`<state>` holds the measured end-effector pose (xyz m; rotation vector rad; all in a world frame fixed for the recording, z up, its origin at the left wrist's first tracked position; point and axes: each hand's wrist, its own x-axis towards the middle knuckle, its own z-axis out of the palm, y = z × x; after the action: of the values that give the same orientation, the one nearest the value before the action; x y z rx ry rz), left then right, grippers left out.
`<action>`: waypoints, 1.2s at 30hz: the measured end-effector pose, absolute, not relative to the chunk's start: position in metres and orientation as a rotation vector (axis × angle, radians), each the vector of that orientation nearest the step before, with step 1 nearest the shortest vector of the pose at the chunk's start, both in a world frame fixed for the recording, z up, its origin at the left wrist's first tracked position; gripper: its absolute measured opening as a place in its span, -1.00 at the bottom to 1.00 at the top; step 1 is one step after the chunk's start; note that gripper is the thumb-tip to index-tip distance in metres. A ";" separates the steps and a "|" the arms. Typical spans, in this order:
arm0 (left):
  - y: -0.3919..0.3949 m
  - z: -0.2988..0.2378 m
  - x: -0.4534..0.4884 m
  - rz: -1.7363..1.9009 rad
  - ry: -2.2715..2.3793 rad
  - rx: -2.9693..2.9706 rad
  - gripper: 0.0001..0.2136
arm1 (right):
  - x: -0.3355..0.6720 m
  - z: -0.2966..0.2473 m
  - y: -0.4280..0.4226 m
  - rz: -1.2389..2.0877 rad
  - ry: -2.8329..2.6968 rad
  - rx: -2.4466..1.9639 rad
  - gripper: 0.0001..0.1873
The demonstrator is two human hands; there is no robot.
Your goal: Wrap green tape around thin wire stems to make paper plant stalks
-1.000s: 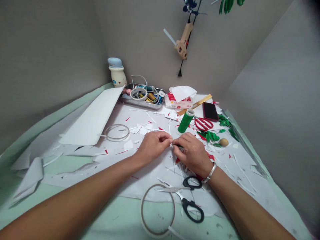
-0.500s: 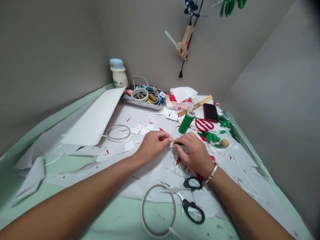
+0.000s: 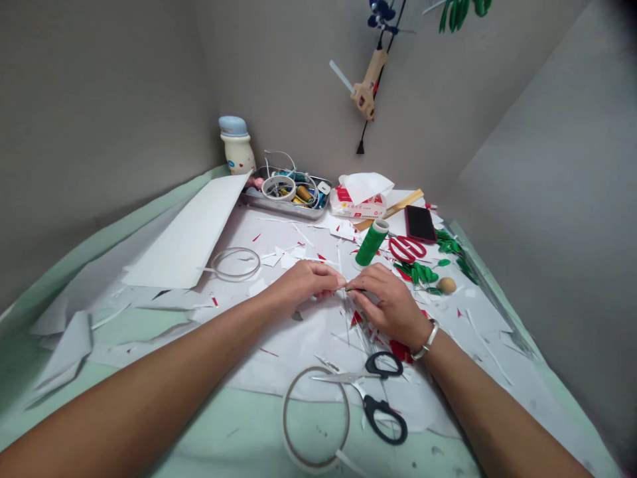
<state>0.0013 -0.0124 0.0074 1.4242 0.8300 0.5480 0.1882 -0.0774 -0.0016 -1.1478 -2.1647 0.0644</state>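
Observation:
My left hand (image 3: pixel 314 281) is closed in a pinch, its fingertips meeting those of my right hand above the white paper. What the left fingertips hold is too small to make out. My right hand (image 3: pixel 385 295), with a silver bangle at its wrist, pinches a thin dark green piece (image 3: pixel 356 289) between thumb and fingers; most of that piece is hidden. Just behind the hands stands a spool of green thread (image 3: pixel 371 245). Below my right hand lies a bundle of thin wires (image 3: pixel 367 337) among red scraps. Black-handled scissors (image 3: pixel 383 405) lie open nearer to me.
A tape roll (image 3: pixel 284 425) lies in front, another (image 3: pixel 213 265) at left. Behind are a metal tray (image 3: pixel 313 214), a tissue pack (image 3: pixel 358 204), a phone (image 3: pixel 420 224) and red scissors (image 3: pixel 407 249). Green leaves (image 3: pixel 423 273) and a ball (image 3: pixel 446 285) lie right. A glue gun (image 3: pixel 367 89) hangs above.
My left hand has shifted slightly to the right and its fingers have re-angled in the pinch. The right hand has turned a little at the same place, still pinching the green piece.

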 end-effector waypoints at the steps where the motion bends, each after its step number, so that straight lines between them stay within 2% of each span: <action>1: -0.012 0.007 0.001 0.535 0.823 1.411 -0.86 | 0.188 -0.001 -0.077 0.075 -2.169 -1.145 -0.87; 14: -0.012 0.006 0.001 0.557 0.884 1.537 -0.79 | 0.187 0.001 -0.078 0.147 -2.074 -1.130 -0.90; 23: -0.027 0.000 0.009 0.809 0.928 1.932 -0.82 | 0.179 -0.003 -0.078 0.174 -1.780 -1.319 -0.92; 36: -0.032 0.004 0.007 0.885 1.020 2.273 -0.82 | 0.176 -0.002 -0.080 -0.276 -2.174 -1.437 -0.85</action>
<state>0.0068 -0.0323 0.0036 2.2728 1.0205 0.8849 0.1763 -0.0804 -0.0023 -1.4368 -2.1745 -0.2758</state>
